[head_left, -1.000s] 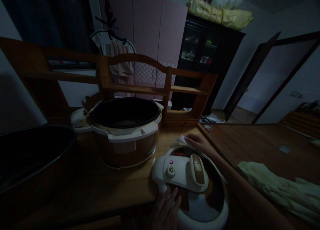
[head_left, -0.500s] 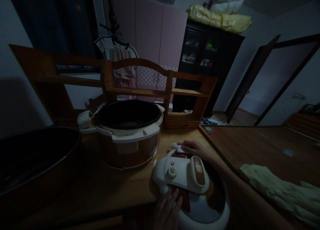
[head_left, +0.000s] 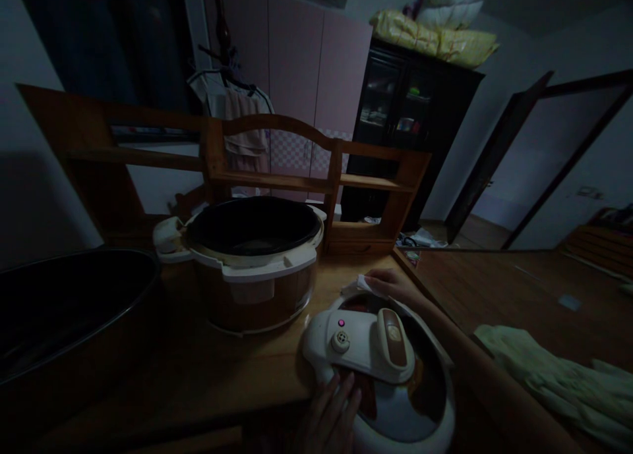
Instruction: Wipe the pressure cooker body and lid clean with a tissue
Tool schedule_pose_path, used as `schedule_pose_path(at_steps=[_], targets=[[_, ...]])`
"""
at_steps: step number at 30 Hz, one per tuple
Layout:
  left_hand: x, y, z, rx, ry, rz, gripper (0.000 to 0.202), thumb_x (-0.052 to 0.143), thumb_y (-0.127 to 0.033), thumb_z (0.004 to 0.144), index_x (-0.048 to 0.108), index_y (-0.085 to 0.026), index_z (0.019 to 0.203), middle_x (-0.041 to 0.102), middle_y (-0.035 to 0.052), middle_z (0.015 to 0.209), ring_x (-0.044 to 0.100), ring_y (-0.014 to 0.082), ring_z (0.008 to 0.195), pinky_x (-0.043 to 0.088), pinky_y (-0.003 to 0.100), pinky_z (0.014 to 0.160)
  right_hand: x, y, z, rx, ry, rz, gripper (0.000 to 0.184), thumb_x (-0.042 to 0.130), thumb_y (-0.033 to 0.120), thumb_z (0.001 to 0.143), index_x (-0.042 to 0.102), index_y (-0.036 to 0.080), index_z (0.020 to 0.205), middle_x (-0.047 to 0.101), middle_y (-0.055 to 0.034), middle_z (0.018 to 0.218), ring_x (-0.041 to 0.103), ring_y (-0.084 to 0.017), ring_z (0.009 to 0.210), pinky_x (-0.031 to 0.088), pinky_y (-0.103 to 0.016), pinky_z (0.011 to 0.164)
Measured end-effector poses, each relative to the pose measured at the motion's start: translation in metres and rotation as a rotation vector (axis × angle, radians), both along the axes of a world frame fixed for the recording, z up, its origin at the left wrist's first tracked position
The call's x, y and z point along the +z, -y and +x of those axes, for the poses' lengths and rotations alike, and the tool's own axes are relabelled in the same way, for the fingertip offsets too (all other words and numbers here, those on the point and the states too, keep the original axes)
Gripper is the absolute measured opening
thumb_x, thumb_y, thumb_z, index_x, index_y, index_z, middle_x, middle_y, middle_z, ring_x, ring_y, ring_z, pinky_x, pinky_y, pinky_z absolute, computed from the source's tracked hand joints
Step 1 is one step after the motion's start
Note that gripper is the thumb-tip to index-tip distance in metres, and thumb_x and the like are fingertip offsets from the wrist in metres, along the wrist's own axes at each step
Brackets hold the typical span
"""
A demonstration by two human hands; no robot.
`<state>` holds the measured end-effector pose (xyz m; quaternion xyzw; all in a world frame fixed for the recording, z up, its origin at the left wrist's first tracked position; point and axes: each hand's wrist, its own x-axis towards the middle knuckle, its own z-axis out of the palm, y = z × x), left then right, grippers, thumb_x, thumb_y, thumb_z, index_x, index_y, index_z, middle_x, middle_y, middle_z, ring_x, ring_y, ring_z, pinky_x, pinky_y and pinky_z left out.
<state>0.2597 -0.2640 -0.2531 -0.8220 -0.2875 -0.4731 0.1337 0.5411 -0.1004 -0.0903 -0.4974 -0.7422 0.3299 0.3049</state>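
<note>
A white pressure cooker lid [head_left: 356,339] with a brown-topped handle and a round valve lies on the wooden desk [head_left: 247,375], near its front edge. My left hand [head_left: 331,411] rests on the lid's near side with fingers stretched out. Pinched in my right hand [head_left: 390,284] is a white cloth or tissue [head_left: 363,283], pressed against the lid's far rim. Left of the lid stands the lidless cooker body [head_left: 257,286], a black pot inside its pale rim.
A large dark pot [head_left: 133,302] stands at the left. Behind the cooker rises a wooden shelf rack [head_left: 277,181]. To the right, pale green fabric [head_left: 554,375] lies on a brown surface [head_left: 494,289] beside the desk.
My right hand has shifted slightly up and right with the white cloth or tissue, from the lid's inner surface onto its far rim. My left hand stays in place.
</note>
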Motion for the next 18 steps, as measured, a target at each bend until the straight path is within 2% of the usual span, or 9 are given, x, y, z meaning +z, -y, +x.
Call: schedule_pose_path(at_steps=[3, 9, 15, 18], targets=[[0.0, 0.0, 0.001, 0.005, 0.006, 0.009, 0.051, 0.039, -0.01, 0.099, 0.054, -0.019, 0.146, 0.058, 0.0019, 0.148, 0.042, 0.0197, 0.147, 0.035, 0.035, 0.124, -0.001, -0.005, -0.004, -0.036, -0.027, 0.021, 0.055, 0.051, 0.066, 0.096, 0.068, 0.014, 0.103, 0.059, -0.0027, 0.082, 0.05, -0.016, 0.07, 0.033, -0.026, 0.059], [0.002, 0.0, 0.001, 0.001, 0.016, 0.008, 0.048, 0.039, -0.011, 0.098, 0.059, -0.018, 0.142, 0.058, 0.0016, 0.147, 0.042, 0.0201, 0.147, 0.034, 0.035, 0.124, -0.006, -0.004, -0.014, 0.103, 0.043, -0.037, 0.049, 0.06, 0.063, 0.093, 0.073, 0.015, 0.097, 0.062, -0.0024, 0.085, 0.053, -0.017, 0.076, 0.037, -0.026, 0.065], [0.005, 0.001, 0.001, 0.001, 0.014, -0.003, 0.049, 0.038, -0.007, 0.097, 0.061, -0.017, 0.139, 0.059, 0.0015, 0.147, 0.042, 0.0199, 0.147, 0.033, 0.036, 0.124, -0.006, -0.003, -0.006, 0.122, 0.038, -0.093, 0.047, 0.061, 0.061, 0.094, 0.071, 0.015, 0.096, 0.061, -0.0016, 0.082, 0.053, -0.015, 0.073, 0.037, -0.025, 0.063], [0.003, 0.001, 0.001, -0.004, 0.019, -0.009, 0.047, 0.039, -0.01, 0.098, 0.06, -0.018, 0.14, 0.06, 0.0016, 0.146, 0.042, 0.0197, 0.147, 0.033, 0.035, 0.124, -0.002, 0.0, -0.002, 0.114, 0.008, -0.123, 0.042, 0.065, 0.056, 0.094, 0.068, 0.014, 0.095, 0.06, -0.0007, 0.08, 0.054, -0.013, 0.07, 0.042, -0.026, 0.063]])
